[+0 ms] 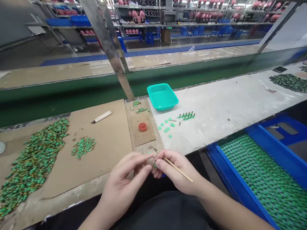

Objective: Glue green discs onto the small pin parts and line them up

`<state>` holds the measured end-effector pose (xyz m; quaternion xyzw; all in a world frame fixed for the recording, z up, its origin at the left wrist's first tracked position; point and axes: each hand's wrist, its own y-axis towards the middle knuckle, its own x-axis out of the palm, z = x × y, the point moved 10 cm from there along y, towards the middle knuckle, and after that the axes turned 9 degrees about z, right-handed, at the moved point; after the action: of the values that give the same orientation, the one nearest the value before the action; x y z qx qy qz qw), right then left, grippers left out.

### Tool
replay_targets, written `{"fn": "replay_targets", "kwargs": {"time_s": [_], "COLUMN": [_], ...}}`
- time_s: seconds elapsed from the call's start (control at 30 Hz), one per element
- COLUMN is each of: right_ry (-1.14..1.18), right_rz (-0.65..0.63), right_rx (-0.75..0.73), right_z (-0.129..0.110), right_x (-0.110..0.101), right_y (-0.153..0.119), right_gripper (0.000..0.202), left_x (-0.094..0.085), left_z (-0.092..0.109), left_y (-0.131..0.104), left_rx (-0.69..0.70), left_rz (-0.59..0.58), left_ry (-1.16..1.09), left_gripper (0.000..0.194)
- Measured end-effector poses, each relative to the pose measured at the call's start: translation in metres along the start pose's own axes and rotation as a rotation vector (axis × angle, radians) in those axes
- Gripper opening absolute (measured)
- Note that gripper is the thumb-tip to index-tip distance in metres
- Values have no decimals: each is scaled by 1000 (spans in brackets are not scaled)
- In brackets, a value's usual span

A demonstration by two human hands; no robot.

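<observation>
My right hand (176, 167) is closed around a thin wooden-handled brush (181, 172), its dark tip pointing up past my fingers. A small green piece (155, 164) shows at the right thumb tip, mostly covered. My left hand (128, 174) is close beside it, thumb and index finger stretched toward the right fingertips with a gap between them; nothing is visible in it. Just beyond both hands stands a small red round cap (142, 127) on a brown board (145, 139). Flat light-green discs (165, 130) lie on the white surface to the right.
A turquoise basket (163, 97) stands behind the discs, near upright green-based pieces (187, 116). On the left are a large pile of green-and-gold pieces (40, 156), a smaller pile (83, 147) and a utility knife (102, 117). A blue crate (254, 195) sits lower right; a metal post (117, 64) rises ahead.
</observation>
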<state>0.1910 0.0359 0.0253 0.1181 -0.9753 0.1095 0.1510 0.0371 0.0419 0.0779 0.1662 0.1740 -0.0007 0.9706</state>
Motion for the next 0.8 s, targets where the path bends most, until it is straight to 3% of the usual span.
{"fn": "replay_targets", "kwargs": {"time_s": [0.1, 0.33, 0.43, 0.6, 0.67, 0.73, 0.8], "right_ry": [-13, -11, -56, -87, -188, -385, -628], "right_rz": [-7, 38, 42, 20, 34, 62, 82], "right_rx": [92, 277, 251, 174, 91, -113, -385], "right_z": [12, 38, 34, 29, 24, 7, -17], "right_x": [-3, -10, -8, 3, -1, -11, -21], "right_y": [-5, -19, -19, -19, -16, -11, -8], "right_gripper": [45, 35, 32, 35, 29, 19, 42], "left_x": [12, 8, 5, 3, -1, -11, -23], "left_z": [10, 0, -8, -39, -46, -53, -59], "left_y": [-3, -24, -32, -48, -49, -43, -28], "left_rx": [154, 163, 72, -271, -315, -305, -253], "left_rz": [-138, -63, -26, 109, 158, 212, 245], "left_ry": [56, 107, 68, -129, -157, -87, 54], "left_gripper": [29, 18, 14, 10, 13, 14, 14]}}
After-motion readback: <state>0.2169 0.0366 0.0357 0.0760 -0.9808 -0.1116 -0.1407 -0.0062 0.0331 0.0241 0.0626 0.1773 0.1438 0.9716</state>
